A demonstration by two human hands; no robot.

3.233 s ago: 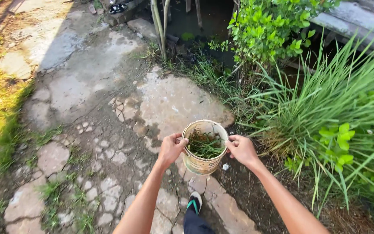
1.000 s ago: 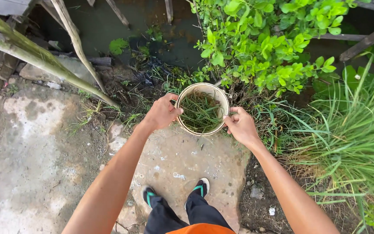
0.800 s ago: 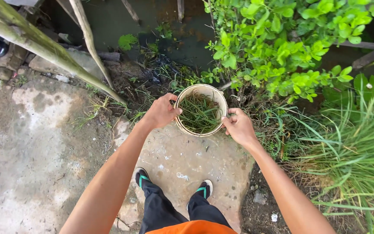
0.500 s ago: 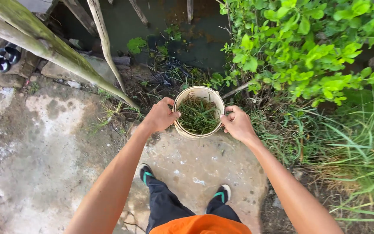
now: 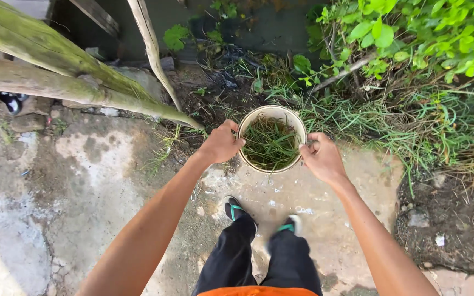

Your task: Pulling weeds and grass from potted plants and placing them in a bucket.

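I hold a round, cream-coloured bucket with a worn, stained rim (image 5: 272, 109) out in front of me, above the edge of the cracked concrete slab (image 5: 325, 197) where it meets the weedy ground. My left hand (image 5: 221, 144) is curled shut on the rim at one side, thumb over the lip, and my right hand (image 5: 321, 158) pinches the rim at the opposite side, fingers folded under. Inside lies a loose tangle of cut green grass blades (image 5: 270, 145), soft and springy; I judge the load light, since it fills the bucket only loosely. The rim looks stiff enough to carry by, and two opposite grips keep it level. Its wall and base are hidden below the rim, so I cannot tell whether there is a handle or how deep the bucket is. My feet in green-strapped sandals (image 5: 236, 210) are blurred. Mossy wooden poles (image 5: 39, 49) slant in at the upper left, their ends cut off by the frame.
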